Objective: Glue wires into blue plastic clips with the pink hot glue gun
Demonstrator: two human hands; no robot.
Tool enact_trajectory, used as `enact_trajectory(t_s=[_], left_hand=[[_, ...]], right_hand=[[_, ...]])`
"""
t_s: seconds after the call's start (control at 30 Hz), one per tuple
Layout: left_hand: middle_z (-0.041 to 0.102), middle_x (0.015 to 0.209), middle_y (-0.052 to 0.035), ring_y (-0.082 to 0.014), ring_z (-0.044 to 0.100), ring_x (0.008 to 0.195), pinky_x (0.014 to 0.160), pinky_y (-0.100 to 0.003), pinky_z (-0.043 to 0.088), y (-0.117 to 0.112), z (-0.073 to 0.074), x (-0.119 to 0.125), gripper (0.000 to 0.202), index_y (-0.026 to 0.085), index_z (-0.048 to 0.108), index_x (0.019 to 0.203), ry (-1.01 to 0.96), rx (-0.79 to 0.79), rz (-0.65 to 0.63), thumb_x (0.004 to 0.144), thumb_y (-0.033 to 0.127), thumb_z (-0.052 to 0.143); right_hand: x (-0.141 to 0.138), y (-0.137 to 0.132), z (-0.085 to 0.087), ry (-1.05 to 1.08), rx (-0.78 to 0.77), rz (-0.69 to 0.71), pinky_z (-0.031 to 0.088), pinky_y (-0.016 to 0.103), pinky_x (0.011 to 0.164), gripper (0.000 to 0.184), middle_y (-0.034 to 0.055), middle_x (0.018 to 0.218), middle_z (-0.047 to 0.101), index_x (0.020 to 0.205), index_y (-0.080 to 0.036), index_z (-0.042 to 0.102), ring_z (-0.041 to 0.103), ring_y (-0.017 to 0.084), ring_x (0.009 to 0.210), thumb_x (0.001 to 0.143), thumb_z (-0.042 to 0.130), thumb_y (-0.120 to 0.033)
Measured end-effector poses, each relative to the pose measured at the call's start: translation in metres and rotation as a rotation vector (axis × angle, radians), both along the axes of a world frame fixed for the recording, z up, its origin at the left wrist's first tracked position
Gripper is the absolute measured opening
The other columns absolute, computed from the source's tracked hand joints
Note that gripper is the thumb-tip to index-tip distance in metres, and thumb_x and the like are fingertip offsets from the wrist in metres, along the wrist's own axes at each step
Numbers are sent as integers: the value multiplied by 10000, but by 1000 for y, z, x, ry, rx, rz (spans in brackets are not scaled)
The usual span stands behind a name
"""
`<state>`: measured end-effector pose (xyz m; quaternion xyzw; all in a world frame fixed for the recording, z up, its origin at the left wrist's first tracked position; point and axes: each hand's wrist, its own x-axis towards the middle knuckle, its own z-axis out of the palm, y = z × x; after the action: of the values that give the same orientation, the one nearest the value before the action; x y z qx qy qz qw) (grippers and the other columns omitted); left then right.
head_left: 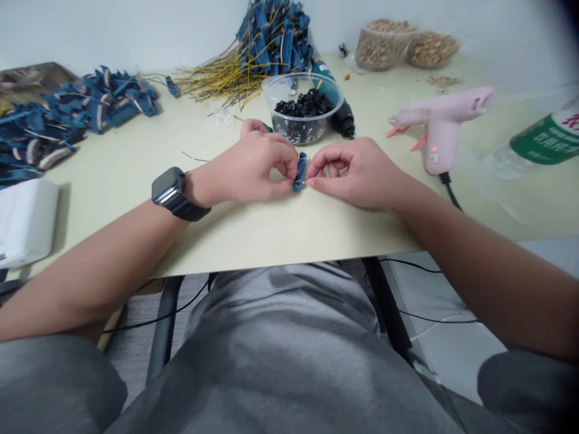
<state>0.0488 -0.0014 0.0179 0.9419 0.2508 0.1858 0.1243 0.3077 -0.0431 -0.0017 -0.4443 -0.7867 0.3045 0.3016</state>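
One broad cream tabletop (253, 235) under both forearms, with open working room around the grip. Two heaps of blue slatted pieces farther out: one bristling with yellow wires (257, 60) straight ahead, one (99, 102) well off to the left. Pink plastic glue gun (441, 120) upright to the right of the grip, within a short reach, red light lit. Clear plastic bowl (271, 99) of small black parts just ahead of the grip, close at hand. Left hand (248, 166) nearly closed, raised off the tabletop, fingertips pinching one small blue slatted piece (301, 172). Right hand (353, 175) curled against it, contact unclear. Thin wire (298, 182) barely visible across the piece, too fine to trace.
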Motion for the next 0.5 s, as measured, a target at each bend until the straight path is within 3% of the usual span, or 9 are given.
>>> enact_trajectory(t_s=[0.5], left_hand=[[856, 898, -8, -342, 806, 1204, 1151, -589, 442, 1, -1, 1, 152, 267, 756, 845, 5, 8, -17, 895, 385, 674]], right_hand=[[-4, -1, -1, -12, 61, -2, 308, 335, 593, 126, -28, 666, 631, 870, -232, 813, 455, 131, 603, 888, 872, -342]])
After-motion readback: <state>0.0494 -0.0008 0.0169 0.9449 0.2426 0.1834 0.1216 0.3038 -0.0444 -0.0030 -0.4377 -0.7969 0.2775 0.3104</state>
